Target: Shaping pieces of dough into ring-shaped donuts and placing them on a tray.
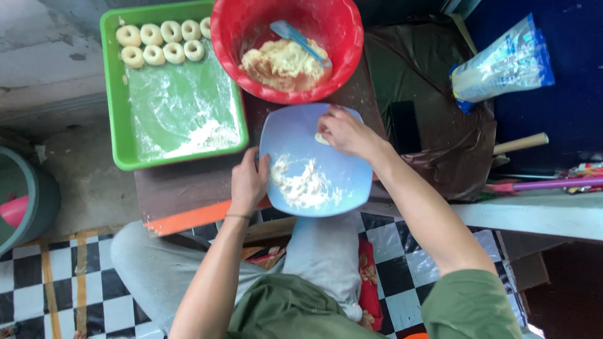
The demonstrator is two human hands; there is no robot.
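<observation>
Dough piece (pixel 321 139) mostly hidden under right hand (pixel 344 133); red bowl (pixel 229 28) cut off by top edge.

- The olive-green, loose cotton shirt (pixel 295 314) covers the chest at about 6 o'clock in the head view, its fabric creased in soft folds.
- The shirt's short sleeve (pixel 471 304) shows at roughly 5 o'clock, ending above the elbow, so both forearms are bare.
- The thin dark cord bracelet (pixel 237 216) circles the wrist of the left hand (pixel 248 182), just left of centre.
- The right hand (pixel 345 133) wears nothing (no ring or band shows), and pale flour dusts its fingertips.
- The light grey, soft-fabric trousers (pixel 323 251) cover both legs, one knee at 7 o'clock, the other thigh near centre.
</observation>
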